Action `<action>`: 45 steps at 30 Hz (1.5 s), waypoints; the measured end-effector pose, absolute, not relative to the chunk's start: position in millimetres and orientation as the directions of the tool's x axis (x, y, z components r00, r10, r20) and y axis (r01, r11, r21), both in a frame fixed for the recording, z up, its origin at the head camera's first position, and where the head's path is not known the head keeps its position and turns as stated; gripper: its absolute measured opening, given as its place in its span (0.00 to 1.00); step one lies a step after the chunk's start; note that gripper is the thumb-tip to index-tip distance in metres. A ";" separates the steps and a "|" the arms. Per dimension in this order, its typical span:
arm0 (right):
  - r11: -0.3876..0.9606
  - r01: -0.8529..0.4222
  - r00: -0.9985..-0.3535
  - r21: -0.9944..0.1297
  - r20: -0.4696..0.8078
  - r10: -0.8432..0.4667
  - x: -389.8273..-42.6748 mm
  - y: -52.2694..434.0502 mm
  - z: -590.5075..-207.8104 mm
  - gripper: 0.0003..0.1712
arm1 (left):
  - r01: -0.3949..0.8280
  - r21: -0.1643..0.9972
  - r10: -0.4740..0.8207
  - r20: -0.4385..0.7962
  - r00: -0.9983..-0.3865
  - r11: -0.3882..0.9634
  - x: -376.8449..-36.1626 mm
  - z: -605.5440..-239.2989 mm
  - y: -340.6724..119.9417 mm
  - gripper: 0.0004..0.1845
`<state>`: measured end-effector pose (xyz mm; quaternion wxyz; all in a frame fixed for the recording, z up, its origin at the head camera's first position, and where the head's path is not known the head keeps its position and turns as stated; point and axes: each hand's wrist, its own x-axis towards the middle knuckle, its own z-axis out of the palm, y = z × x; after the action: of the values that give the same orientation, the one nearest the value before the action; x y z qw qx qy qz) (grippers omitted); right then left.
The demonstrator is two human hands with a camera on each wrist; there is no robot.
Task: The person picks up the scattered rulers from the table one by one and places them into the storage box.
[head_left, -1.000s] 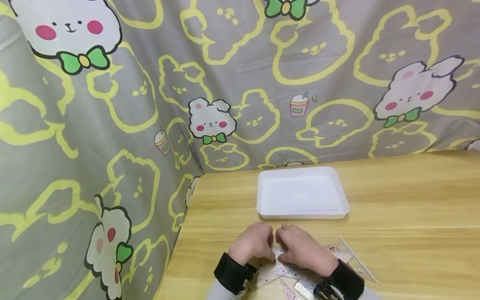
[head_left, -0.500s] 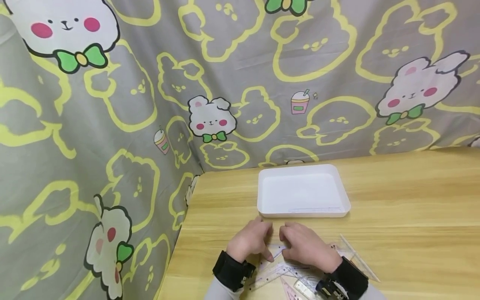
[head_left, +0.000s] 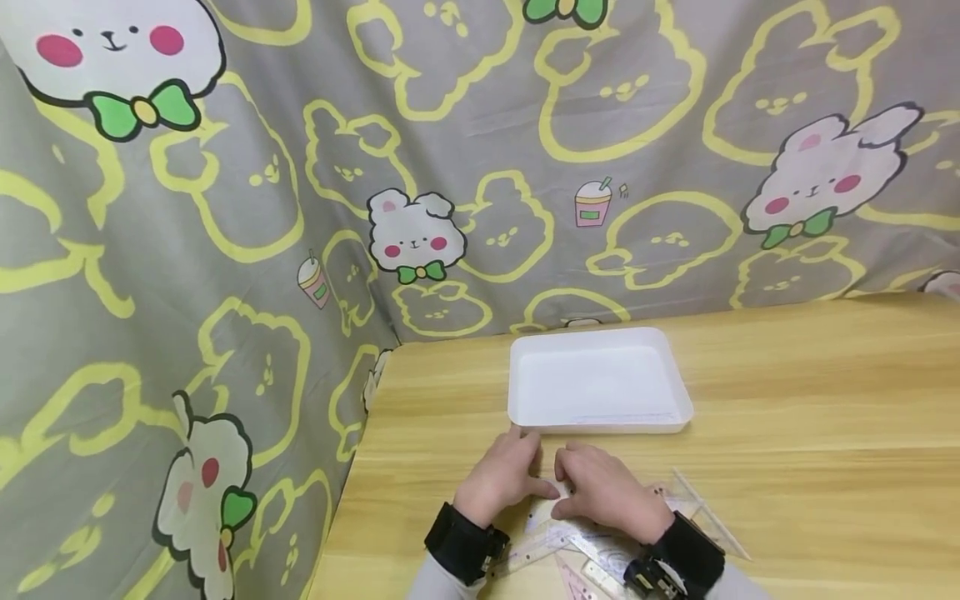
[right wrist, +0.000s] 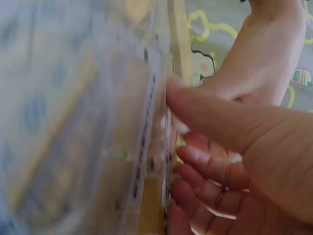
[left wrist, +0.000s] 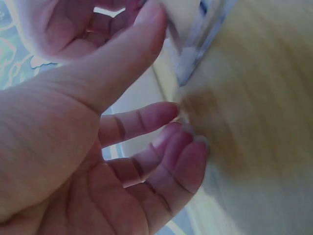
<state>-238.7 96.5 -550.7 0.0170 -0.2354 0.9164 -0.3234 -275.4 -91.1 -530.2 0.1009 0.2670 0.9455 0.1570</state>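
My right hand (head_left: 611, 500) pinches the edge of a clear plastic set square (right wrist: 146, 122) with blue markings, thumb on one side and curled fingers on the other in the right wrist view. Opposite it is my left hand (head_left: 495, 479), its thumb stretched toward the same piece and its other fingers loosely bent with nothing between them. A dark-edged corner of a clear piece (left wrist: 185, 76) shows beside the left thumb in the left wrist view. Below both hands lie several overlapping clear drawing pieces (head_left: 532, 548) and a pink set square (head_left: 573, 579).
Beyond the hands stands a shallow white tray (head_left: 517, 400) with a clear ruler (head_left: 622, 417) along its near side. A long clear straight edge (head_left: 712, 515) slants right of my right wrist. A patterned grey curtain (head_left: 480, 125) borders the wooden table (head_left: 810, 433).
The hands moved slightly apart, then the left thumb came back toward the right hand. The clear set square shifted slightly between them. The camera view has drifted a little.
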 end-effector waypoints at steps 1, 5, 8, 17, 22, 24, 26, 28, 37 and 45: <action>0.688 -0.397 -0.899 -0.608 0.105 -0.425 -238.3 95.7 -550.4 0.25 | 0.476 0.354 0.541 -0.105 -0.835 0.805 -275.6 -529.9 -91.4 0.25; 0.728 -0.315 -0.930 -0.609 0.048 -0.363 -237.5 93.5 -550.2 0.25 | 0.484 0.373 0.567 -0.154 -0.809 0.792 -277.4 -527.2 -93.7 0.27; 0.752 -0.281 -0.944 -0.596 0.030 -0.329 -238.2 92.4 -548.2 0.25 | 0.478 0.380 0.577 -0.211 -0.789 0.792 -278.3 -522.4 -95.8 0.30; 0.794 -0.218 -0.958 -0.567 -0.032 -0.286 -240.1 91.2 -542.3 0.24 | 0.404 0.463 0.546 -0.227 -0.806 0.789 -272.4 -526.6 -107.3 0.30; 0.788 -0.226 -0.958 -0.572 -0.017 -0.287 -240.6 94.3 -543.3 0.24 | 0.399 0.461 0.514 -0.151 -0.845 0.792 -273.6 -530.6 -106.5 0.28; 0.782 -0.233 -0.957 -0.578 -0.005 -0.289 -240.5 95.8 -544.3 0.24 | 0.403 0.454 0.511 -0.140 -0.848 0.795 -274.1 -531.1 -105.5 0.28; 0.777 -0.235 -0.957 -0.584 0.001 -0.289 -240.1 97.3 -544.8 0.24 | 0.422 0.450 0.525 -0.131 -0.841 0.787 -275.2 -531.3 -103.7 0.26; 0.774 -0.237 -0.957 -0.588 0.005 -0.289 -239.7 98.4 -545.1 0.24 | 0.443 0.460 0.548 -0.120 -0.828 0.770 -276.2 -531.8 -102.0 0.24; 0.749 -0.233 -0.957 -0.621 0.011 -0.289 -240.2 94.2 -544.4 0.22 | 0.490 0.484 0.613 -0.128 -0.780 0.725 -277.7 -533.3 -96.4 0.29; 0.740 -0.285 -0.947 -0.610 0.057 -0.317 -240.3 94.1 -548.9 0.23 | 0.484 0.481 0.589 -0.085 -0.804 0.731 -278.9 -536.8 -95.2 0.26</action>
<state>-240.3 94.1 -548.9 0.0251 -0.1615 0.9323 -0.3226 -278.9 -95.2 -536.8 0.1167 0.2906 0.9229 0.2241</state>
